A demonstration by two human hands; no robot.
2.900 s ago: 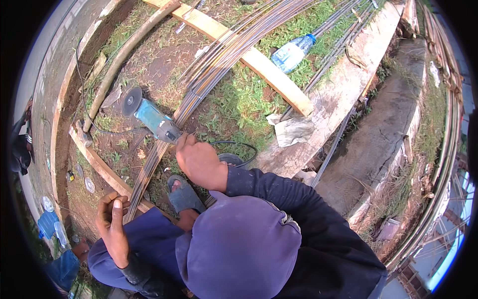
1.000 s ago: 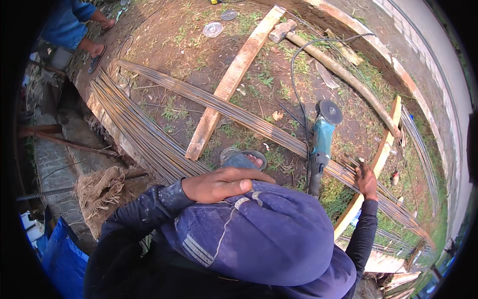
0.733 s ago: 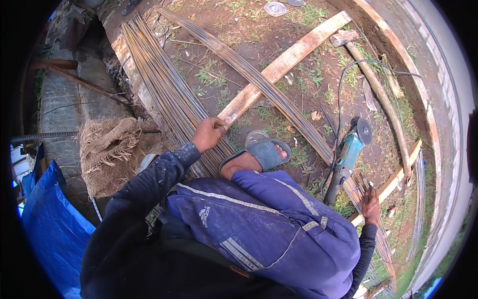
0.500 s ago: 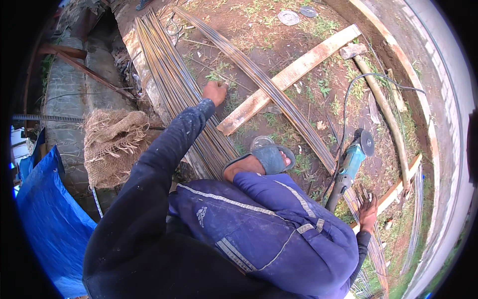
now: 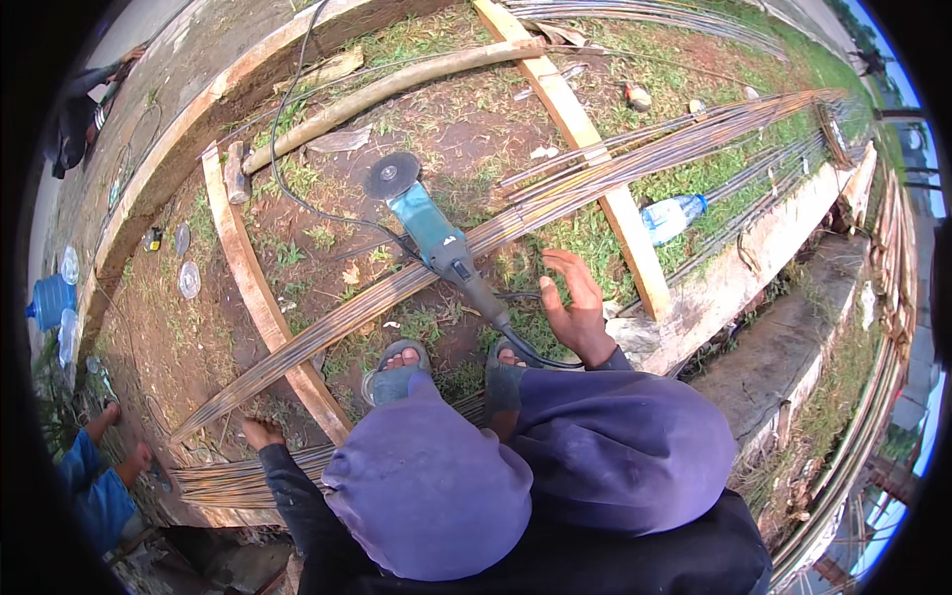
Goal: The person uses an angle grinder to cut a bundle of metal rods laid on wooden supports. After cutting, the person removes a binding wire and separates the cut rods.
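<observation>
My left hand (image 5: pixel 263 433) is closed low at the left, above the ends of a second bundle of steel rods (image 5: pixel 233 483); whatever its fingers hold cannot be made out. My right hand (image 5: pixel 577 309) hovers open beside my knee, thumb apart from the fingers, with nothing in it. Across two wooden beams (image 5: pixel 260 307) (image 5: pixel 593 149) runs a long bundle of thin, rusty steel rods (image 5: pixel 387 295). A teal angle grinder (image 5: pixel 428 226) with a dark disc leans over that bundle, its cord curling back near my right hand.
A long-handled hammer (image 5: pixel 387 96) lies beyond the grinder. A plastic bottle (image 5: pixel 674 216) rests by the right beam. Worn discs (image 5: pixel 188 281) and a blue water jug (image 5: pixel 52 300) are at left. Another person's blue clothing (image 5: pixel 99 506) shows lower left. A concrete ledge (image 5: pixel 754 248) borders the right.
My view has swung to the right. My right hand has come away from the rods by the beam and is now raised nearer my knee. My left hand remains closed.
</observation>
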